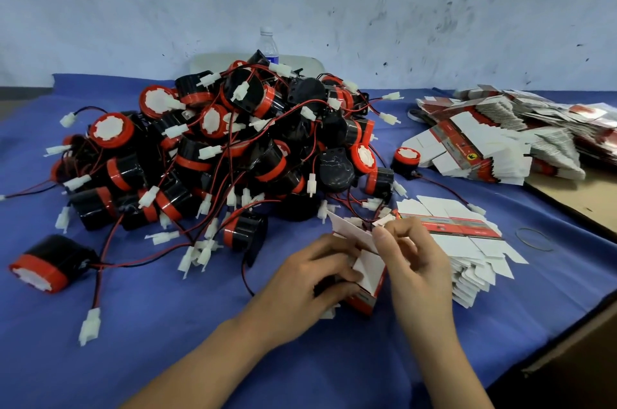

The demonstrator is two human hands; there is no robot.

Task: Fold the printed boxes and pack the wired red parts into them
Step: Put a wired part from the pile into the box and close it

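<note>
Blue was the tabletop cloth (167, 358), and two bare arms reached across it from the near edge. The left hand (310, 278) had its grip closed round the side of a small printed box (369, 278), with the fingers curled on the card. The box stood on the cloth between both hands. It was half folded, red outside and white inside, with its top flaps up. The right hand (415, 261) had its grip shut too: thumb and first finger pinched a white flap (384, 223) at the top of the box. A thin red wire (367, 225) went down into the open top. Something dark showed under the left fingers, but I could not tell what it was.

Just beside the right hand lay a stack of flat boxes (474, 241), fanned out. A rubber band (534, 239) lay near that stack. Over on the left, one wired red part (50, 270) lay by itself, with a white plug (89, 325) closer to me.

Farther back sat a big pile of wired red parts (233, 141), with wires and white plugs all tangled. One more part (405, 158) sat alone at the right of the pile. Past it, more flat boxes (500, 141) lay in long heaps. Behind the pile stood a water bottle (268, 44), in front of a pale, marked wall (434, 7).
</note>
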